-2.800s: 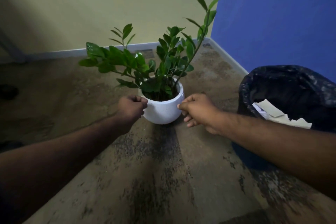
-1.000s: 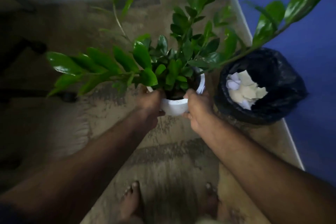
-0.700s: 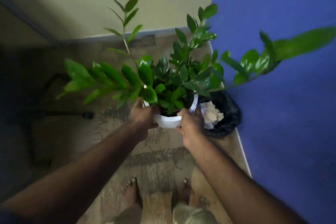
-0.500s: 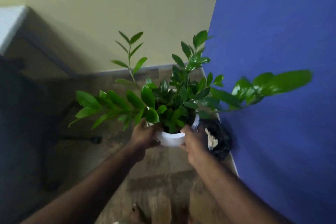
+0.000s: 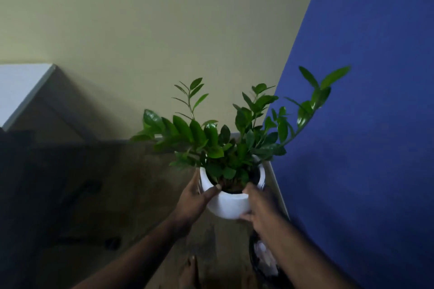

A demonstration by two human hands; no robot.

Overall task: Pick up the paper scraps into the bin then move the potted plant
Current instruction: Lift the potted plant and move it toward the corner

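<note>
A: From the head view, where is the potted plant?

B: Up off the floor, in front of the corner where the yellow wall meets the blue wall. Its white pot is upright, the leaves spreading up and right.

A: And the hands?

B: The left hand clasps the pot's left side, thumb hooked over the rim. The right hand wraps the right side, fingers under the base. Both are closed firmly on the pot.

A: The bin?

B: The bin sits low, partly hidden behind the right forearm, with pale paper scraps inside. A bare foot shows beside it.
</note>
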